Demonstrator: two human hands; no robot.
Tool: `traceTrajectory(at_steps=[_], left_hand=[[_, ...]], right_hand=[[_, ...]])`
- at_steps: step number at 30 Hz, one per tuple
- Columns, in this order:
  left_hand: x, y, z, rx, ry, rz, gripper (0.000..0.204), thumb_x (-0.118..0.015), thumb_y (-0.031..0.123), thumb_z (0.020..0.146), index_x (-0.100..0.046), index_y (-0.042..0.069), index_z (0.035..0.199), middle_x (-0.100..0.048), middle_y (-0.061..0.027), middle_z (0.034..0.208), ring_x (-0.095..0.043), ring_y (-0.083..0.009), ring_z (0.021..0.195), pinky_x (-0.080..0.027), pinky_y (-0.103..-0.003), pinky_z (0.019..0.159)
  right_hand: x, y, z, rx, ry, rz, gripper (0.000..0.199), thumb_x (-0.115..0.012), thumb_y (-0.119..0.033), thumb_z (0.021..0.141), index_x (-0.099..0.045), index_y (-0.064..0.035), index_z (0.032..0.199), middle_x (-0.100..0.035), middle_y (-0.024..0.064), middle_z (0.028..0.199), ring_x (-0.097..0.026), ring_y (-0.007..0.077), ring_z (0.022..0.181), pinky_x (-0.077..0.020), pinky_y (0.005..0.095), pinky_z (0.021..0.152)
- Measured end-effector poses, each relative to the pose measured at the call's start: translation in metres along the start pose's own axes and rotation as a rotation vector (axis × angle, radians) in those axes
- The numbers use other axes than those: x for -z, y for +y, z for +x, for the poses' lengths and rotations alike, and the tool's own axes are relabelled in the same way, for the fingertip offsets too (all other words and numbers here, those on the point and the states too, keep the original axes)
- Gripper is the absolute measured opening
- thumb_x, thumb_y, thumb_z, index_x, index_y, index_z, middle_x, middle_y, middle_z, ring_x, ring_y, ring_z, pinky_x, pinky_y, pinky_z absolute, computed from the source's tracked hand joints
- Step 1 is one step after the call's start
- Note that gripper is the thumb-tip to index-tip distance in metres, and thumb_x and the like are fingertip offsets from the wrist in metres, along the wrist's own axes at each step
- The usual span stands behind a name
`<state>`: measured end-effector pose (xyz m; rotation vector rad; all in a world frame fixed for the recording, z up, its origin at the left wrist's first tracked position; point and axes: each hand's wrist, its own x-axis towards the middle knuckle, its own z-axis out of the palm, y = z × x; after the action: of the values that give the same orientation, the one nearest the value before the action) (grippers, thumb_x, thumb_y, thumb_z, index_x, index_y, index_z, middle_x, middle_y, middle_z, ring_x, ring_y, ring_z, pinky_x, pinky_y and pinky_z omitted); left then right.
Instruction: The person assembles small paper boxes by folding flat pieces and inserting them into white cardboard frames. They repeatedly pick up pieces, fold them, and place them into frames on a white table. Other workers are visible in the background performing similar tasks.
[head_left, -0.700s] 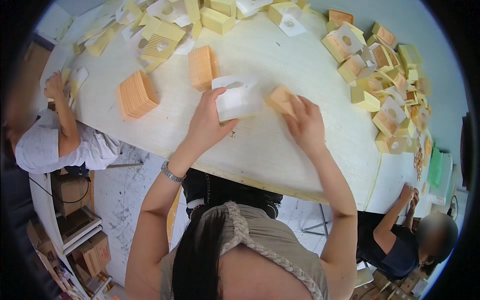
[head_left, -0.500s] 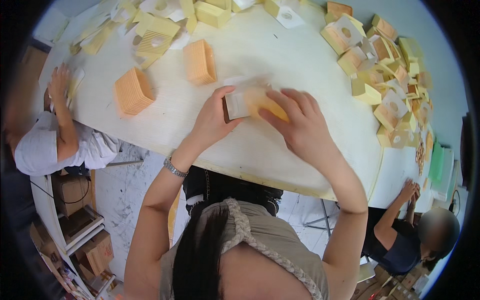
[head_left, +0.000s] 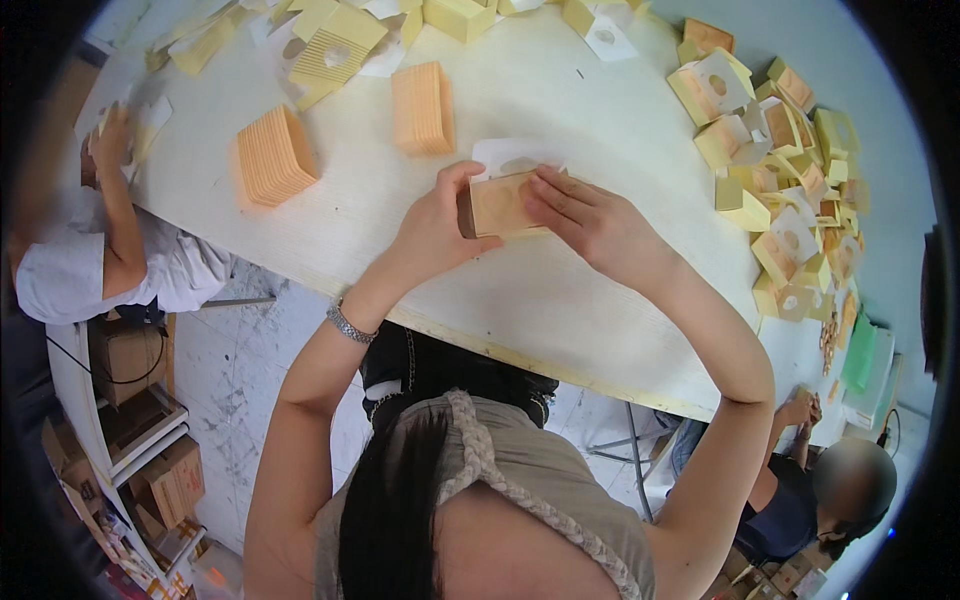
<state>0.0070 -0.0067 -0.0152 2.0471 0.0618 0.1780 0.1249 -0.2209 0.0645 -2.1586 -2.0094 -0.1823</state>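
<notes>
Head-worn fisheye, steeply down, close

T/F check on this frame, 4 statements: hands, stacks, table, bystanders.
1. Both hands hold one small tan box. True: left hand and right hand grip it together.
2. Two orange stacks lie beyond the hands. True.
3. The table is black. False: it is white.
4. The left wrist is bare. False: it wears a metal bracelet.
</notes>
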Motion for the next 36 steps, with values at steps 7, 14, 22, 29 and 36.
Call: traceTrajectory(at_steps=[7,14,22,29,36], left_hand=[[0.001,0.001,0.001,-0.079,0.035,0.029,0.089,-0.089,0.015,0.063,-0.033,0.011,0.133,-0.061,-0.0181,0.108,-0.064,-0.0347,0.097,-0.052,-0.039,0.081],[0.0,0.002,-0.002,-0.025,0.018,0.019,0.085,-0.087,0.015,0.065,-0.034,0.011,0.131,-0.06,-0.0169,0.108,-0.063,-0.0347,0.094,-0.052,-0.04,0.079],[-0.003,-0.003,-0.006,-0.138,0.063,0.096,0.081,-0.087,0.017,0.065,-0.038,0.007,0.129,-0.059,-0.0171,0.113,-0.061,-0.0358,0.098,-0.051,-0.041,0.08],[-0.007,-0.001,-0.007,-0.18,0.078,0.103,0.079,-0.086,0.017,0.066,-0.039,0.003,0.128,-0.059,-0.0182,0.115,-0.061,-0.0379,0.099,-0.051,-0.043,0.081],[-0.005,-0.001,-0.004,-0.158,0.025,0.109,0.082,-0.085,0.018,0.068,-0.035,0.001,0.132,-0.058,-0.02,0.119,-0.059,-0.0381,0.104,-0.049,-0.042,0.087]], right_hand=[[-0.039,-0.01,-0.014,-0.049,0.184,-0.023,0.043,-0.062,-0.007,0.079,-0.063,-0.0001,0.121,-0.061,0.0141,0.128,-0.053,0.0262,0.127,-0.0464,0.0429,0.103],[-0.025,-0.034,-0.024,-0.172,0.083,-0.352,0.037,-0.064,-0.015,0.076,-0.071,-0.005,0.111,-0.062,0.0122,0.128,-0.041,0.0215,0.135,-0.0237,0.0501,0.109],[-0.021,-0.054,-0.003,-0.182,-0.116,-0.408,0.034,-0.065,-0.011,0.071,-0.07,-0.0045,0.104,-0.066,0.0093,0.114,-0.051,0.023,0.117,-0.0366,0.0473,0.099],[-0.049,-0.046,-0.006,-0.167,0.258,0.008,0.026,-0.068,-0.009,0.068,-0.069,-0.004,0.093,-0.069,0.0078,0.107,-0.059,0.0192,0.081,-0.0535,0.031,0.066],[-0.047,-0.049,0.004,-0.207,0.165,0.038,0.022,-0.067,-0.009,0.073,-0.069,-0.0085,0.096,-0.068,0.0061,0.097,-0.061,0.0206,0.078,-0.0539,0.0331,0.067]])
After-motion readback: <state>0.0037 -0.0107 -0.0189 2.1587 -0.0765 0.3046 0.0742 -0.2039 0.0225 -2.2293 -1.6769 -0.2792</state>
